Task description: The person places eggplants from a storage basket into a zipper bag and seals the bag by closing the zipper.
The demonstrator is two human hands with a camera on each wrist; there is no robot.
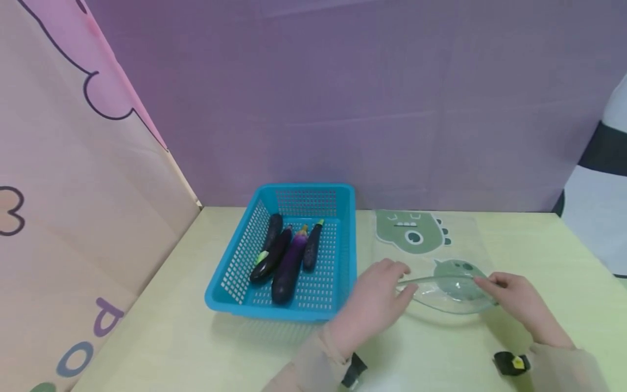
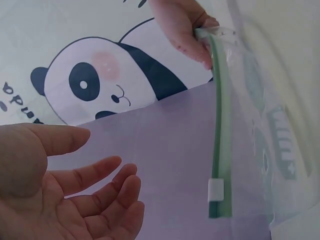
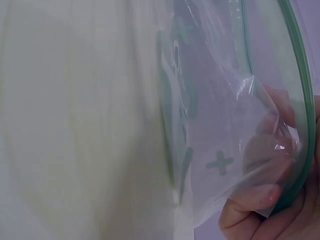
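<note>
A clear slider zip bag (image 1: pixel 460 288) with green cartoon prints lies on the right of the table, its mouth raised and gaping toward me. My right hand (image 1: pixel 519 302) pinches the right end of that mouth, fingers bent round the plastic edge in the right wrist view. Near the opposite end is my left hand (image 1: pixel 374 299), its fingers loosely spread. The left wrist view shows a gap between this hand and the green zip strip (image 2: pixel 219 115), with a white slider (image 2: pixel 215 190) at the strip's near end.
Left of the bag stands a blue plastic basket (image 1: pixel 281 314) holding several dark eggplants (image 1: pixel 289 269). My left forearm passes close by its front right corner. A purple cloth (image 1: pixel 392 109) hangs behind the table, and a printed cloth (image 1: pixel 98 190) borders the left side.
</note>
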